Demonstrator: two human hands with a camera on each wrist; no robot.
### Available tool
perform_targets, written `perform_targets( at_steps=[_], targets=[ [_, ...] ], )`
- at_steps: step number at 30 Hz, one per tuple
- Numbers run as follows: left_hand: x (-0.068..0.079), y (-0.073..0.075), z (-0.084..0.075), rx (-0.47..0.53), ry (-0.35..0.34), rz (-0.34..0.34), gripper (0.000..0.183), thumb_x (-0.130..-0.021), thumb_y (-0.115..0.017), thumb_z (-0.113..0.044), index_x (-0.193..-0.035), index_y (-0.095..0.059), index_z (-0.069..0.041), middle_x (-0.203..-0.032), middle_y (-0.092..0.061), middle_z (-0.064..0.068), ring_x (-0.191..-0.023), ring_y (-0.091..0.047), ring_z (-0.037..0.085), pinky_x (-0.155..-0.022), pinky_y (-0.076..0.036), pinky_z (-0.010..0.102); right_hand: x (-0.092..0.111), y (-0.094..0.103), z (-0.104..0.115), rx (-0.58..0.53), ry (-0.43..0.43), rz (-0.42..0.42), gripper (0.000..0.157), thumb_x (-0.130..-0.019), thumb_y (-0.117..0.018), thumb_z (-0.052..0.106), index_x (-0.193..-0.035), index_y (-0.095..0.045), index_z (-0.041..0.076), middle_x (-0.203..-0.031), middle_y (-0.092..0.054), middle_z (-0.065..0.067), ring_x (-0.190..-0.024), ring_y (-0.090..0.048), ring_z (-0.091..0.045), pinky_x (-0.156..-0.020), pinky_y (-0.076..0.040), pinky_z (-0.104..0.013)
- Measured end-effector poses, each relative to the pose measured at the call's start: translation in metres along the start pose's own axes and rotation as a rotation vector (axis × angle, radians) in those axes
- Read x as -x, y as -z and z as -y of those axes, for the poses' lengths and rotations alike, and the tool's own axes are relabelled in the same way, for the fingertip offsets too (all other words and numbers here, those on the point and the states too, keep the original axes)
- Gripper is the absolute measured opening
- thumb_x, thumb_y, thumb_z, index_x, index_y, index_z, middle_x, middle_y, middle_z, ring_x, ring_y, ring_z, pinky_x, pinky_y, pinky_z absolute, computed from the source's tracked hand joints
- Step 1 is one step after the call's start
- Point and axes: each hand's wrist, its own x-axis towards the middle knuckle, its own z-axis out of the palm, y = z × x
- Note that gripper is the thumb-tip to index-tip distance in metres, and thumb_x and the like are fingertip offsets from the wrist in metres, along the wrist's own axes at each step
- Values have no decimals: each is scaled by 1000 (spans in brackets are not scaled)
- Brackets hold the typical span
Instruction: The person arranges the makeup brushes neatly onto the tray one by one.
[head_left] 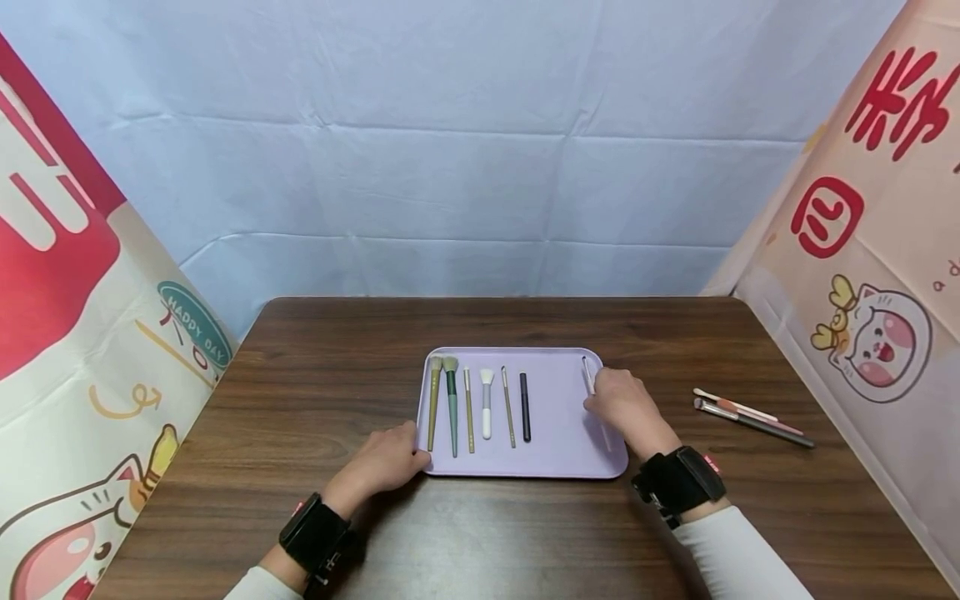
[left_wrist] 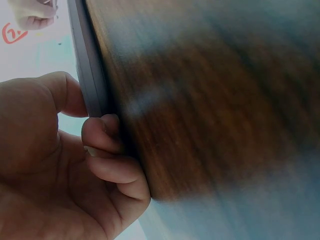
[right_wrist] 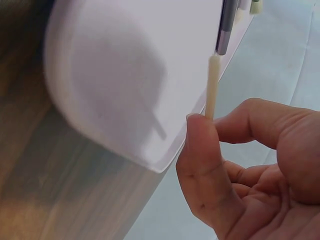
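Note:
My left hand (head_left: 386,457) grips the near left corner of a lilac tray (head_left: 562,464), its thumb on the rim and its fingers curled against the outer edge in the left wrist view. Over the tray's right end, my right hand (head_left: 626,408) pinches a slim pale-handled makeup brush (head_left: 588,379) between thumb and forefinger. The pale end of that brush (right_wrist: 213,85) points away from the fingertips in the right wrist view, casting a shadow on the tray. Several brushes lie side by side on the tray's left half, among them a green brush (head_left: 452,408) and a black-handled one (head_left: 525,408).
Right of the tray, a loose group of brushes lies on the dark wood table (head_left: 315,358), including a black brush (head_left: 765,425) and a pale one (head_left: 738,406). A light cloth (head_left: 450,167) hangs behind the table, with printed cloths at both sides.

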Motion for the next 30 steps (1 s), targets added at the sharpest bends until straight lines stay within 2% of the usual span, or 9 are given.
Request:
perform_targets(
  at_steps=[15,30],
  targets=[
    [0,1,0,-10,4,11,22,-90,-65,-26,-94,-55,-7,-74,-52,3,-63,-49,21,-58,-40,35,-6,-7,16,30,21,-4,18,-88,-62,12,-74,-55,3,-69,-49,-7,-60,-50,-20,-53,-38,-29],
    [-2,0,1,-16,1,7,22,-89,-65,-27,-94,-55,-8,-75,-53,3,-65,-49,22,-60,-41,37,-10,-19,36,59,84,-63,25,-85,-64,9,-65,-50,8,-71,-52,-9,-63,-50,-22,-57,-38,-31]
  ],
)
